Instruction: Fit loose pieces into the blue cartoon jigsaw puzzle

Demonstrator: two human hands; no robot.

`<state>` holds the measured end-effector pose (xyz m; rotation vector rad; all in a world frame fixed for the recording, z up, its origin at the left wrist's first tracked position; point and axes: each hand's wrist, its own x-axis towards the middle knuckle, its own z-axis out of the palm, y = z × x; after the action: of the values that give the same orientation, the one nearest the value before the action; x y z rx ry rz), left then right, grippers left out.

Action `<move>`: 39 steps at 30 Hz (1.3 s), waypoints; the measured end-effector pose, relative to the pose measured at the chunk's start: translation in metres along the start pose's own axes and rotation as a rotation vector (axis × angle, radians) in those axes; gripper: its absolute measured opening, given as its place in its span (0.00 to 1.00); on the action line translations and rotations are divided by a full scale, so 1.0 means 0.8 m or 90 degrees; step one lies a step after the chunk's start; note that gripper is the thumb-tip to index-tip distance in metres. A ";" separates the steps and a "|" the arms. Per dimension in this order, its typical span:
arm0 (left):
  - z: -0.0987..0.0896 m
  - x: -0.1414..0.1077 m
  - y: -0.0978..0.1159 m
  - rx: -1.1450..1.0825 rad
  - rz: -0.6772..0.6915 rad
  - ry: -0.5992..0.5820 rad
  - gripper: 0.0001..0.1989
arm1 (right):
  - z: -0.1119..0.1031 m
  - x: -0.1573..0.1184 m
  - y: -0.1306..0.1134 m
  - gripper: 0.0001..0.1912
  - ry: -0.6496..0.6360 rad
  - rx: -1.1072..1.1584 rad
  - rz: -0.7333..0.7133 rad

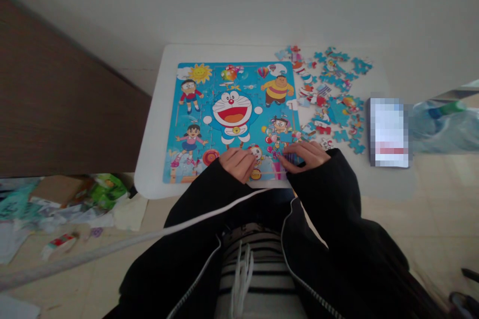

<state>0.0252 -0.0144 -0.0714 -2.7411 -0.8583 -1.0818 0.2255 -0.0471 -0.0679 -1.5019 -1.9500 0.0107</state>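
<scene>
A blue cartoon jigsaw puzzle (202, 109) lies flat on a white table (155, 134), with most of its picture joined. My left hand (237, 163) rests on the puzzle's lower middle, fingers together and curled; anything beneath them is hidden. Over the lower right part is my right hand (305, 156), its thumb and fingers bent toward the surface near a small figure with balloons. Whether it grips a piece is too small to tell. Loose puzzle pieces (339, 109) are heaped to the right of the puzzle, some touching its right edge.
A phone (389, 132) lies at the table's right side, beside a clear plastic item (447, 124). A white cord (149, 235) crosses in front of my body. At lower left, a cardboard box (60, 189) and bags are on the floor.
</scene>
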 end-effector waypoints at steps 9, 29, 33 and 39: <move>0.011 -0.007 0.001 0.023 -0.028 -0.031 0.08 | 0.002 -0.001 -0.003 0.05 -0.006 0.037 0.019; 0.022 -0.017 0.004 0.098 -0.061 -0.030 0.11 | 0.002 0.004 0.005 0.12 -0.079 0.039 0.011; 0.023 -0.018 0.003 0.088 -0.056 -0.016 0.11 | 0.001 0.007 0.005 0.12 -0.097 0.014 0.001; 0.021 -0.019 0.005 0.079 -0.078 -0.034 0.12 | 0.000 0.008 0.005 0.11 -0.117 0.022 -0.001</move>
<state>0.0284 -0.0202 -0.0936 -2.6572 -1.0749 -0.9422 0.2279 -0.0404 -0.0665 -1.5225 -2.0834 0.1880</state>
